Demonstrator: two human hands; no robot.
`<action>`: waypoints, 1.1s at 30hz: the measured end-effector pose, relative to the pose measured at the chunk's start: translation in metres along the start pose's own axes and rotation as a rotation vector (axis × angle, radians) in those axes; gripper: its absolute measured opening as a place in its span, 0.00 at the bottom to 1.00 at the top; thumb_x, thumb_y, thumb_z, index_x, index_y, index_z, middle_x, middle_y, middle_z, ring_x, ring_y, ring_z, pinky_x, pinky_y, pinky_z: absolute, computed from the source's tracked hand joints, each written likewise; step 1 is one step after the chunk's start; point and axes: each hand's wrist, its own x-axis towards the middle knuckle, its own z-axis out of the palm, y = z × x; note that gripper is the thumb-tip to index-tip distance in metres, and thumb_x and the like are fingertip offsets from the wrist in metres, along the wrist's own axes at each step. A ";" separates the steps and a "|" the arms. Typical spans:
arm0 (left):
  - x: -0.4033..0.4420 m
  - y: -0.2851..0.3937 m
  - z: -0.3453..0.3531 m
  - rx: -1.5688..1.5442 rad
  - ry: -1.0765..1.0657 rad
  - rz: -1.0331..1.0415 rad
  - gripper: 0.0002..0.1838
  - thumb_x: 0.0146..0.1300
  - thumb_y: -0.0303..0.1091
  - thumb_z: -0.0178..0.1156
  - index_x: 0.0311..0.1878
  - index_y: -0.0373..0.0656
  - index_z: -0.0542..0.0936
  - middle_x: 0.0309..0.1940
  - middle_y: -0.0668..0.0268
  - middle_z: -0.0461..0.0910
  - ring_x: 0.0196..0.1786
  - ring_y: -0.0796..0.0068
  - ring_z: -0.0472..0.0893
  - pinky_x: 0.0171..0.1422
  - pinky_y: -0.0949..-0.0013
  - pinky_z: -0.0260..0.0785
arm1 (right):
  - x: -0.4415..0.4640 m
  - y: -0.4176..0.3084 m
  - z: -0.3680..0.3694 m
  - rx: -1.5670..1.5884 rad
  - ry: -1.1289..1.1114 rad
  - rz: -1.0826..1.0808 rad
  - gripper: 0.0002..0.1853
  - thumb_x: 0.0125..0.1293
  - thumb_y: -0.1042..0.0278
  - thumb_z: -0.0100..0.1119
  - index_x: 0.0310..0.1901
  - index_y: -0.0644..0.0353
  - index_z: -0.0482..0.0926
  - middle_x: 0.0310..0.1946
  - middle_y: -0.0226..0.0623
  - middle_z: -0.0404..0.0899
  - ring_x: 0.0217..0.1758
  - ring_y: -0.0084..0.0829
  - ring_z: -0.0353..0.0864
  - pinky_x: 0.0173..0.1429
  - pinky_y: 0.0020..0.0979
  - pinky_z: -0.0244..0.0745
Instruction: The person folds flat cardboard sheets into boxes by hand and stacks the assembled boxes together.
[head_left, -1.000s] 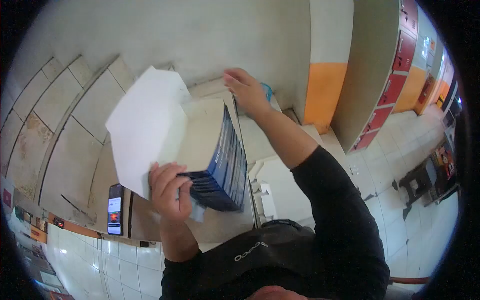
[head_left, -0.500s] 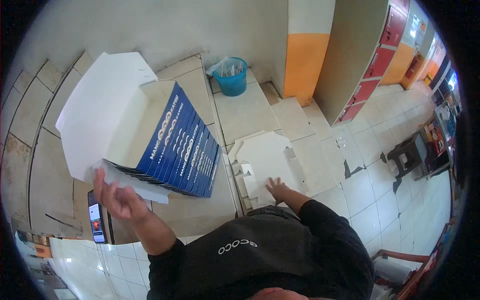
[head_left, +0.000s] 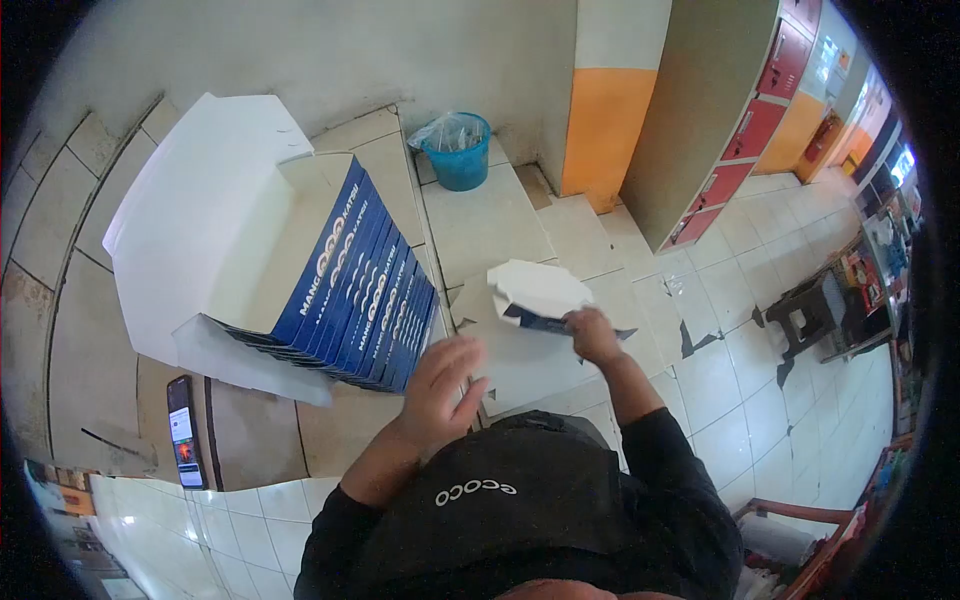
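Note:
My right hand (head_left: 594, 337) is closed on a cardboard sheet (head_left: 540, 287), white on one face and dark blue on the other, which is tilted up. Beneath it, flat white cardboard (head_left: 520, 375) rests on the tiled surface. My left hand (head_left: 440, 392) is open, fingers apart, between that cardboard and a tall stack of nested blue boxes (head_left: 365, 290) with white lettering. The topmost box stands open, its white lid (head_left: 190, 230) spread toward the left.
A phone (head_left: 185, 432) with its screen lit lies at the left front edge of the tiled ledge. Behind stands a blue bucket (head_left: 460, 160) with a plastic bag. Red lockers (head_left: 750, 130) are at the right, and a dark stool (head_left: 805, 315) is on the floor.
My right hand has lifted a cardboard sheet from the flat pile. My left hand has left the stack's lower left side and moved right. The bucket, hidden behind my arm at first, now shows fully.

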 end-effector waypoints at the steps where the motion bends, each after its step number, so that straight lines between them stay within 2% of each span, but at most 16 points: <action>1: 0.002 -0.002 0.013 0.023 -0.013 -0.097 0.20 0.53 0.28 0.61 0.50 0.35 0.74 0.49 0.53 0.74 0.53 0.53 0.74 0.57 0.56 0.66 | -0.008 0.008 -0.008 0.061 0.301 -0.062 0.10 0.49 0.77 0.52 0.35 0.60 0.78 0.31 0.41 0.80 0.41 0.43 0.78 0.56 0.40 0.68; 3: 0.006 -0.008 0.037 0.071 -0.037 -0.289 0.21 0.53 0.30 0.62 0.51 0.34 0.73 0.51 0.53 0.73 0.55 0.50 0.73 0.60 0.55 0.64 | -0.021 0.010 -0.056 0.248 0.295 -0.130 0.06 0.52 0.75 0.55 0.32 0.59 0.79 0.31 0.38 0.80 0.38 0.40 0.78 0.59 0.44 0.67; 6: 0.010 -0.016 0.058 0.227 -0.062 -0.163 0.18 0.52 0.31 0.63 0.47 0.36 0.76 0.47 0.55 0.77 0.53 0.52 0.75 0.60 0.56 0.63 | -0.042 -0.001 -0.118 0.481 0.209 -0.212 0.05 0.51 0.73 0.60 0.31 0.59 0.79 0.31 0.37 0.80 0.35 0.39 0.79 0.61 0.44 0.66; 8: 0.006 -0.029 0.066 -0.025 -0.226 -0.194 0.15 0.53 0.31 0.62 0.45 0.38 0.78 0.41 0.55 0.78 0.48 0.52 0.76 0.56 0.56 0.65 | -0.052 -0.008 -0.135 0.637 0.149 -0.217 0.06 0.49 0.73 0.64 0.31 0.60 0.79 0.30 0.37 0.81 0.34 0.38 0.79 0.61 0.45 0.66; 10: 0.002 -0.032 0.079 -0.267 -0.314 -0.330 0.08 0.54 0.29 0.60 0.37 0.39 0.80 0.31 0.55 0.79 0.40 0.54 0.78 0.46 0.57 0.68 | -0.057 -0.008 -0.139 0.607 0.181 -0.178 0.07 0.49 0.71 0.66 0.31 0.62 0.79 0.28 0.37 0.81 0.34 0.36 0.80 0.58 0.41 0.69; 14: 0.002 -0.022 0.083 -0.235 -0.352 -0.401 0.06 0.53 0.29 0.61 0.34 0.38 0.79 0.30 0.55 0.79 0.37 0.54 0.78 0.42 0.60 0.70 | -0.059 -0.044 -0.161 0.779 0.133 0.110 0.09 0.55 0.66 0.65 0.30 0.64 0.80 0.22 0.32 0.79 0.31 0.25 0.78 0.47 0.31 0.73; 17: -0.001 -0.028 0.090 -0.247 -0.331 -0.359 0.06 0.53 0.28 0.61 0.34 0.38 0.79 0.31 0.55 0.79 0.38 0.55 0.78 0.43 0.61 0.69 | -0.065 -0.042 -0.159 0.982 -0.172 0.317 0.13 0.61 0.62 0.61 0.29 0.64 0.79 0.19 0.26 0.74 0.28 0.18 0.71 0.35 0.26 0.69; 18: -0.002 -0.032 0.091 -0.278 -0.302 -0.327 0.06 0.52 0.28 0.61 0.34 0.39 0.79 0.32 0.56 0.79 0.39 0.56 0.78 0.44 0.61 0.69 | -0.066 -0.034 -0.155 0.992 -0.277 0.286 0.16 0.65 0.60 0.57 0.25 0.64 0.76 0.18 0.21 0.67 0.26 0.15 0.64 0.32 0.23 0.63; 21: -0.002 -0.039 0.090 -0.355 -0.286 -0.192 0.07 0.50 0.25 0.61 0.34 0.42 0.78 0.32 0.61 0.78 0.42 0.59 0.77 0.50 0.60 0.67 | -0.066 -0.029 -0.147 1.118 -0.368 0.127 0.16 0.64 0.62 0.57 0.21 0.61 0.72 0.18 0.18 0.64 0.25 0.14 0.61 0.30 0.21 0.57; 22: 0.000 -0.041 0.087 -0.375 -0.290 -0.141 0.08 0.49 0.23 0.61 0.34 0.43 0.78 0.31 0.63 0.78 0.43 0.61 0.77 0.53 0.60 0.66 | -0.069 -0.032 -0.134 1.250 -0.319 0.086 0.17 0.63 0.68 0.56 0.18 0.63 0.68 0.15 0.18 0.60 0.18 0.16 0.56 0.24 0.24 0.54; 25: 0.004 -0.043 0.084 -0.461 -0.218 0.049 0.11 0.48 0.22 0.60 0.36 0.47 0.76 0.36 0.67 0.77 0.48 0.65 0.75 0.59 0.56 0.61 | -0.076 -0.018 -0.094 1.805 -0.648 0.259 0.11 0.60 0.70 0.58 0.21 0.64 0.75 0.17 0.27 0.71 0.18 0.20 0.66 0.28 0.25 0.62; 27: 0.005 -0.040 0.083 -0.436 -0.147 0.059 0.13 0.47 0.20 0.58 0.37 0.47 0.76 0.41 0.67 0.76 0.51 0.61 0.74 0.63 0.54 0.58 | -0.074 -0.049 -0.084 2.090 -0.506 0.281 0.08 0.57 0.73 0.57 0.26 0.70 0.77 0.25 0.39 0.80 0.25 0.28 0.78 0.31 0.27 0.72; 29: 0.006 -0.032 0.083 -0.393 -0.067 0.029 0.12 0.47 0.20 0.59 0.36 0.46 0.77 0.42 0.65 0.78 0.50 0.57 0.75 0.63 0.54 0.58 | -0.071 -0.060 -0.092 2.065 -0.498 0.470 0.08 0.59 0.74 0.56 0.28 0.71 0.77 0.27 0.38 0.81 0.27 0.27 0.79 0.32 0.27 0.72; 31: 0.006 -0.035 0.087 -0.375 0.096 0.043 0.20 0.41 0.11 0.51 0.37 0.45 0.78 0.44 0.62 0.76 0.53 0.56 0.73 0.58 0.58 0.64 | -0.067 -0.078 -0.118 1.538 -0.175 0.430 0.06 0.60 0.73 0.57 0.30 0.67 0.79 0.27 0.37 0.81 0.29 0.29 0.80 0.35 0.28 0.74; 32: 0.007 -0.037 0.085 -0.365 0.161 0.044 0.21 0.41 0.11 0.51 0.37 0.45 0.78 0.44 0.61 0.76 0.53 0.56 0.73 0.57 0.58 0.65 | -0.065 -0.086 -0.130 1.271 -0.024 0.401 0.05 0.60 0.73 0.57 0.32 0.66 0.79 0.27 0.37 0.81 0.30 0.30 0.80 0.36 0.28 0.74; 33: 0.009 -0.037 0.082 -0.356 0.222 0.045 0.21 0.41 0.10 0.50 0.37 0.45 0.78 0.44 0.61 0.77 0.52 0.56 0.73 0.55 0.59 0.66 | -0.061 -0.092 -0.143 1.052 0.091 0.132 0.04 0.59 0.74 0.57 0.33 0.64 0.80 0.28 0.38 0.81 0.30 0.32 0.81 0.37 0.29 0.75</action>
